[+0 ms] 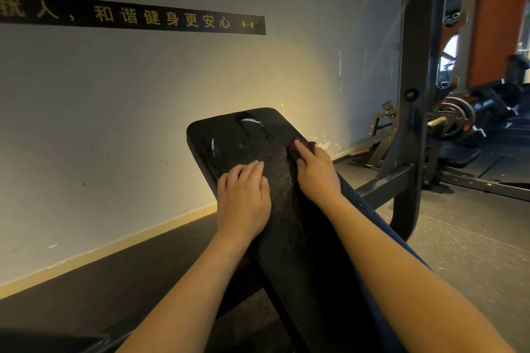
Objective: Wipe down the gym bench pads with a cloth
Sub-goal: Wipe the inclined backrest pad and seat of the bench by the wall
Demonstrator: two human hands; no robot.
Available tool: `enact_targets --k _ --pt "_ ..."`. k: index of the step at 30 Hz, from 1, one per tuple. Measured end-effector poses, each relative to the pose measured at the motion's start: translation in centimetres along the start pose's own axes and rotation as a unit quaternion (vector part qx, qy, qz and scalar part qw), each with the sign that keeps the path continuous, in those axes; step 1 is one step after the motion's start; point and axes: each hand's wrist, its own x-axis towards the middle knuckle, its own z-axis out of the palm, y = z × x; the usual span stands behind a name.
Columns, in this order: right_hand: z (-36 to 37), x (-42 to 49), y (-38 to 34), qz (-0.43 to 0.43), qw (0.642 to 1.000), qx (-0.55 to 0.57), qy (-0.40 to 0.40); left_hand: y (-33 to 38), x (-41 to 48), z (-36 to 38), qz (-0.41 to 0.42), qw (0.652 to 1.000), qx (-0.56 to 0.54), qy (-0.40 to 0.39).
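1. Two bare forearms reach forward, with one hand on each side of a single black bench pad point(238, 135).
2. The left hand point(243, 203) lies flat on the pad's left half, fingers straight and slightly spread.
3. The right hand point(315, 175) sits at the pad's right edge, fingers curled onto one dark cloth point(298, 147) that shows just past its fingertips.
4. Two wet streaks point(249, 122) glisten on the pad ahead of both hands.
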Motion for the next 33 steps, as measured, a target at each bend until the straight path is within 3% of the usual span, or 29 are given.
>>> enact_targets --k 3,8,11,16,18,21,26,28,31,33 --pt "0.4 -0.6 -1.1 0.013 1.0 -0.011 -0.005 0.1 0.1 0.0 -0.003 1.0 0.002 0.003" --pt "1.0 -4.1 -2.9 -0.137 0.989 0.046 -0.042 0.1 0.1 0.0 -0.008 1.0 -0.018 0.006" --pt "0.1 -3.4 -1.1 -0.094 0.995 0.024 -0.037 0.2 0.1 0.0 0.006 1.0 0.018 -0.011" --pt "-2.3 -2.6 4.1 0.107 0.994 0.002 0.0 0.6 1.1 0.2 0.04 0.993 0.094 -0.057" --pt "-2.4 -2.5 3.9 0.148 0.989 0.003 -0.003 0.9 2.0 0.3 0.04 0.993 0.095 -0.065" --pt "-1.2 -1.2 1.6 0.094 0.996 -0.011 0.005 1.2 2.6 0.8 0.041 0.992 0.105 -0.058" --pt "0.4 -0.2 -1.3 -0.074 0.994 0.037 -0.072 0.7 2.1 0.6 0.029 0.996 0.079 -0.035" --pt "-0.1 -0.1 0.1 -0.06 0.996 0.023 -0.057 0.7 1.9 0.5 0.023 0.997 0.069 -0.031" --pt "-0.8 -0.5 2.4 0.055 0.998 0.005 -0.008 0.9 1.9 0.6 0.013 0.999 0.044 -0.019" --pt "-0.6 -0.8 1.8 0.077 0.997 -0.003 -0.006 0.9 1.7 0.5 0.007 1.0 0.017 0.003"
